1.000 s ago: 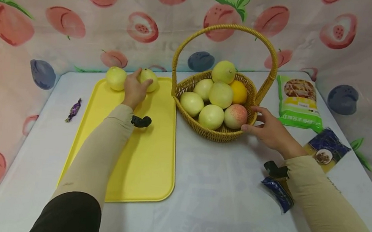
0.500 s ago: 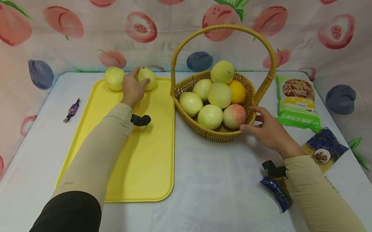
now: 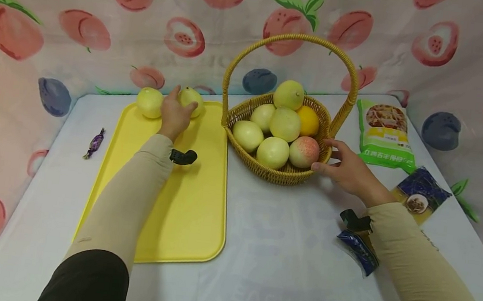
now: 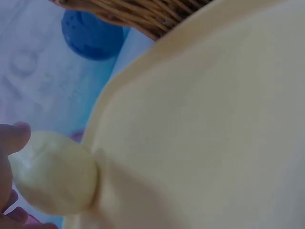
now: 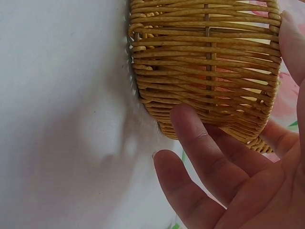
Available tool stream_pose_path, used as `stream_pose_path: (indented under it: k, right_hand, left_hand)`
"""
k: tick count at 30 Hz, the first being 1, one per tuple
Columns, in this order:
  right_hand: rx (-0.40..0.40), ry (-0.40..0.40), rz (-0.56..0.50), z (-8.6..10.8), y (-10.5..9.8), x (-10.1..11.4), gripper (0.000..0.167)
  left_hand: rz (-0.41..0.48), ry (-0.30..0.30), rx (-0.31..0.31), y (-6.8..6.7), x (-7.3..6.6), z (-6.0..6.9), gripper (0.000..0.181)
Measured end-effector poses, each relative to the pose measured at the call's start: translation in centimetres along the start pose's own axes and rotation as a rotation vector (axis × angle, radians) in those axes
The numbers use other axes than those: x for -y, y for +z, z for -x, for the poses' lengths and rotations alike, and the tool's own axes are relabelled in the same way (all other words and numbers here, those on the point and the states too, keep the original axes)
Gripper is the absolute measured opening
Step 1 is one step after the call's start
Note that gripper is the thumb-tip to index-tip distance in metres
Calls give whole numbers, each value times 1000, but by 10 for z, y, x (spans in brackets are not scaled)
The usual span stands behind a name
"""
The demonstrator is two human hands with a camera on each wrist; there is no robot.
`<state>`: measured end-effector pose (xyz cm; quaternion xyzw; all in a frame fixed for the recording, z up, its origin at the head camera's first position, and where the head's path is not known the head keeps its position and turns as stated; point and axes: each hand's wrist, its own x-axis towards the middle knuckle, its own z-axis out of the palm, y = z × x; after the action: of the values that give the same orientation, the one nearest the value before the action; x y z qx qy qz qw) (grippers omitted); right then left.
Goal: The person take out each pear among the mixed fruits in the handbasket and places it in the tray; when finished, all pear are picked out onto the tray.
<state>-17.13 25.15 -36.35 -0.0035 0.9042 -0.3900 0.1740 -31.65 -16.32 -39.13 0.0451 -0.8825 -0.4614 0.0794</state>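
My left hand (image 3: 175,117) reaches to the far end of the yellow tray (image 3: 191,199). Its thumb and fingers are around a pale yellow-green round fruit (image 3: 190,101), also visible in the left wrist view beside the fingertips. A similar fruit (image 3: 149,102) sits left of that hand. My right hand (image 3: 348,168) holds the right side of a wicker basket (image 3: 281,176), thumb at the rim and fingers along the outer wall, as the right wrist view shows. The basket contains several pale round fruits (image 3: 273,152), an orange (image 3: 308,121) and a peach (image 3: 304,151).
A purple-wrapped candy (image 3: 95,144) lies left of the tray. Right of the basket are a green food bag (image 3: 385,134) and a blue-and-gold packet (image 3: 422,193). Another blue packet (image 3: 358,252) lies below my right wrist. The basket's tall handle (image 3: 296,37) arches over the fruit.
Both hands stay where they were, at the fruit and at the basket. The head view shifts only slightly.
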Motion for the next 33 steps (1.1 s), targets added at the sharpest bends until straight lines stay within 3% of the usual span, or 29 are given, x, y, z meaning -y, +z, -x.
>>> stream_pose_path:
  k: [5,12,17,26,33]
  right_hand:
    - [1,2,-2,1,0,-1,98]
    - [-3,5,7,-1,0,-1,98]
    - [3,0,10,-1,-1,-1,100]
    - [3,6,4,-1,0,-1,100]
    - [7,2,11,-1,-1,-1,100]
  left_hand:
    - [-22,63,32,-11,-15,12,71]
    - [-32,55,135,-32,-30,29,76]
    - [-43,88,167,-45,-36,43,79]
    - [0,171,206,-54,-46,75,82]
    - [140,284,234,-49,-57,101,74]
